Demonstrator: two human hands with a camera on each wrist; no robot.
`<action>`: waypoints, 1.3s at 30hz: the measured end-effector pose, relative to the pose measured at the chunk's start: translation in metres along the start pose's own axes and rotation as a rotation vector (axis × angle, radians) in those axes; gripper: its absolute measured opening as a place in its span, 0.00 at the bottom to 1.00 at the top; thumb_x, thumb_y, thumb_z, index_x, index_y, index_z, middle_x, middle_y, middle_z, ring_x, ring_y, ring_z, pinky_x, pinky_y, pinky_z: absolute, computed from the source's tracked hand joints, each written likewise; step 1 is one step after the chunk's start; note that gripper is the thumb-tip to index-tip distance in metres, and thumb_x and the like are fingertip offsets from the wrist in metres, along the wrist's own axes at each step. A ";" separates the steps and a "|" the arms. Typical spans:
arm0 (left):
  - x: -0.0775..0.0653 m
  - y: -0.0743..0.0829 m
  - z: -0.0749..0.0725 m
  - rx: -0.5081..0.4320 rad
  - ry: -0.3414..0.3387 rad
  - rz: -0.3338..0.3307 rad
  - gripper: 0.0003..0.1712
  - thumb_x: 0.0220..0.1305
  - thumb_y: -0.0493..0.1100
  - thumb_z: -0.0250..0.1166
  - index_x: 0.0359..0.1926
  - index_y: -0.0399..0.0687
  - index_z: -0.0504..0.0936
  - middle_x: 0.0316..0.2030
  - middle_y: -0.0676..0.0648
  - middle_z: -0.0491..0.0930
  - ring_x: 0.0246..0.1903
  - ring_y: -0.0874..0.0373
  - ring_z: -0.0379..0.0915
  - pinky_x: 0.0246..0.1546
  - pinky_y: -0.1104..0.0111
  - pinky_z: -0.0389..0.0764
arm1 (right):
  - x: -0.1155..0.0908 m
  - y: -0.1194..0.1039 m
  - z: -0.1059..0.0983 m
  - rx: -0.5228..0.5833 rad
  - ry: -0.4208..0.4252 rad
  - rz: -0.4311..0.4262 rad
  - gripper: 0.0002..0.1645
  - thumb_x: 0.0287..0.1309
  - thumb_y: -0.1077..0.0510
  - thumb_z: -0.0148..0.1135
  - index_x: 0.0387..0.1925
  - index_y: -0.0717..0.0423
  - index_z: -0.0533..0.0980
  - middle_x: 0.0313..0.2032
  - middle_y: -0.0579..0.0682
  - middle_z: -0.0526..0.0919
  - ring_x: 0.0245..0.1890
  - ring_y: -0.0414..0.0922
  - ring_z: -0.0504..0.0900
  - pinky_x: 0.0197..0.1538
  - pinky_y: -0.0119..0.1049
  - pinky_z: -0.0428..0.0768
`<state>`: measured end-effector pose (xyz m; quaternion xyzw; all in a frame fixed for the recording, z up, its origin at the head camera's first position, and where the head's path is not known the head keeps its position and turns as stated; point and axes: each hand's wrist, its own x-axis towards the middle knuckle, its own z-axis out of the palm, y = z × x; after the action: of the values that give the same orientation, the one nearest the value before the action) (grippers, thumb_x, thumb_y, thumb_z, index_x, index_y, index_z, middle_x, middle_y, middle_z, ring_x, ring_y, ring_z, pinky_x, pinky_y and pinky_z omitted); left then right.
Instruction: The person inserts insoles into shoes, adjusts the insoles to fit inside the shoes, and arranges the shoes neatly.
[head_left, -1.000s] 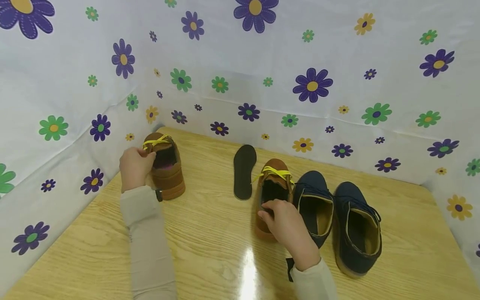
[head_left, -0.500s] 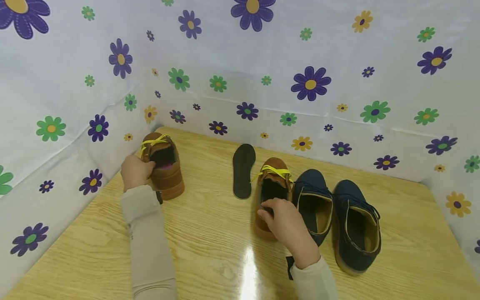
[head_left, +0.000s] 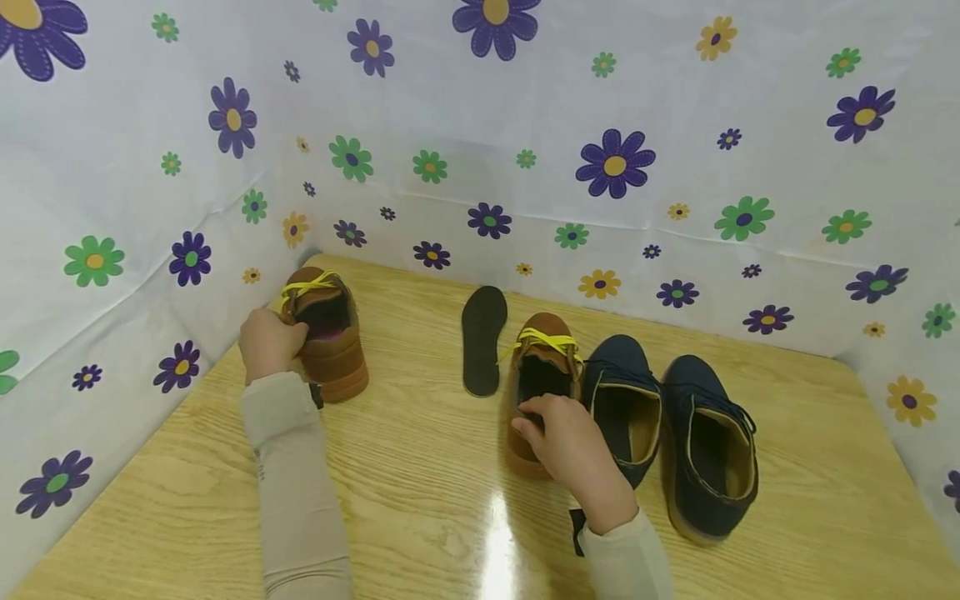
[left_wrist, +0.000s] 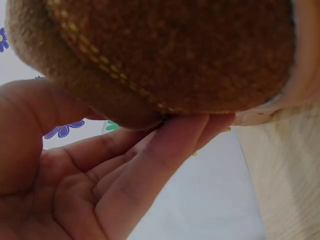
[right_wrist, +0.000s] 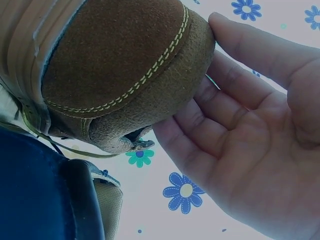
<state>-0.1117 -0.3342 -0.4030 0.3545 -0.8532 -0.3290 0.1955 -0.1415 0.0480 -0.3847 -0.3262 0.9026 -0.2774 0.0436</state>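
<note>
At the back left my left hand (head_left: 272, 342) grips the collar of a brown suede shoe (head_left: 333, 367) with yellow laces. The left wrist view shows its thumb behind the soft edge and fingers (left_wrist: 165, 150) against the side of the shoe (left_wrist: 200, 55). Right of centre, my right hand (head_left: 573, 454) holds the heel collar of the matching brown shoe (head_left: 546, 327). In the right wrist view its thumb touches the padded rim of that shoe (right_wrist: 120, 60), while the fingertips are hidden behind it. A black insole (head_left: 483, 342) lies flat between the two shoes.
Two navy lace-up shoes stand side by side, the nearer one (head_left: 618, 354) close against the right brown shoe and the other (head_left: 705, 492) farther right. All rest on a wood-grain table (head_left: 420, 467). A white flowered cloth (head_left: 420, 92) walls the back and sides.
My left hand has turned and lowered slightly at the collar of the left shoe. The right hand keeps its place. The whole head view has shifted a little.
</note>
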 end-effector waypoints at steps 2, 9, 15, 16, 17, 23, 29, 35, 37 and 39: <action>0.000 0.002 0.000 -0.004 -0.025 0.011 0.19 0.54 0.37 0.59 0.09 0.44 0.67 0.10 0.51 0.65 0.21 0.48 0.63 0.23 0.60 0.65 | 0.000 0.001 -0.001 0.003 -0.002 0.003 0.17 0.61 0.58 0.64 0.47 0.64 0.84 0.44 0.56 0.84 0.44 0.54 0.83 0.45 0.46 0.80; -0.004 0.012 0.001 0.007 -0.137 0.015 0.19 0.55 0.36 0.57 0.10 0.44 0.67 0.09 0.53 0.63 0.15 0.55 0.59 0.18 0.64 0.64 | 0.001 0.003 -0.003 0.012 -0.020 0.004 0.17 0.61 0.59 0.63 0.47 0.65 0.84 0.45 0.57 0.84 0.46 0.55 0.83 0.47 0.46 0.80; -0.009 0.021 0.007 0.044 -0.185 0.047 0.14 0.49 0.35 0.53 0.12 0.46 0.62 0.11 0.52 0.60 0.16 0.56 0.56 0.16 0.66 0.60 | 0.001 0.002 -0.002 0.017 -0.026 0.003 0.17 0.61 0.58 0.63 0.48 0.65 0.84 0.45 0.56 0.84 0.45 0.54 0.83 0.47 0.46 0.80; -0.010 0.023 0.009 0.051 -0.197 0.059 0.13 0.49 0.35 0.53 0.12 0.46 0.62 0.11 0.52 0.59 0.15 0.56 0.55 0.16 0.66 0.59 | 0.001 0.002 -0.002 0.018 -0.026 0.004 0.17 0.61 0.58 0.63 0.48 0.65 0.84 0.45 0.56 0.84 0.45 0.54 0.83 0.47 0.46 0.80; -0.011 0.026 0.011 0.056 -0.207 0.071 0.13 0.48 0.34 0.53 0.13 0.46 0.61 0.11 0.52 0.59 0.15 0.57 0.54 0.16 0.67 0.59 | 0.001 0.002 -0.002 0.018 -0.027 0.005 0.17 0.61 0.58 0.63 0.48 0.65 0.84 0.45 0.56 0.84 0.45 0.54 0.83 0.47 0.46 0.80; -0.017 0.039 0.022 0.075 -0.278 0.146 0.10 0.47 0.34 0.53 0.14 0.44 0.65 0.13 0.52 0.63 0.17 0.56 0.59 0.18 0.67 0.62 | 0.001 0.003 -0.004 0.016 -0.031 0.002 0.17 0.61 0.59 0.63 0.48 0.65 0.83 0.45 0.57 0.84 0.45 0.55 0.83 0.48 0.46 0.80; -0.022 0.052 0.034 0.069 -0.352 0.233 0.14 0.49 0.35 0.56 0.12 0.46 0.65 0.12 0.53 0.65 0.16 0.59 0.62 0.19 0.68 0.64 | 0.000 0.004 -0.004 0.018 -0.035 -0.001 0.17 0.61 0.60 0.63 0.48 0.66 0.83 0.45 0.58 0.84 0.46 0.55 0.82 0.47 0.46 0.80; -0.025 0.061 0.043 0.074 -0.399 0.290 0.16 0.49 0.35 0.57 0.11 0.47 0.62 0.11 0.54 0.62 0.15 0.60 0.58 0.19 0.69 0.61 | 0.000 0.005 -0.004 0.007 -0.024 -0.016 0.16 0.61 0.60 0.64 0.47 0.66 0.84 0.44 0.57 0.84 0.44 0.54 0.83 0.46 0.45 0.80; -0.026 0.064 0.046 0.080 -0.411 0.299 0.14 0.49 0.35 0.57 0.12 0.46 0.64 0.12 0.53 0.63 0.17 0.59 0.59 0.20 0.68 0.61 | 0.000 0.005 -0.004 0.000 -0.025 -0.017 0.16 0.61 0.60 0.64 0.47 0.66 0.84 0.43 0.57 0.84 0.43 0.53 0.83 0.45 0.44 0.81; -0.028 0.067 0.047 0.085 -0.423 0.299 0.13 0.50 0.35 0.57 0.13 0.45 0.65 0.13 0.53 0.63 0.18 0.58 0.60 0.20 0.68 0.62 | 0.000 0.006 -0.003 -0.006 -0.026 -0.017 0.16 0.61 0.60 0.64 0.47 0.66 0.84 0.43 0.57 0.84 0.42 0.53 0.83 0.44 0.44 0.81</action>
<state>-0.1519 -0.2583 -0.3925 0.1560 -0.9309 -0.3273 0.0443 -0.1458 0.0528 -0.3848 -0.3376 0.9001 -0.2706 0.0519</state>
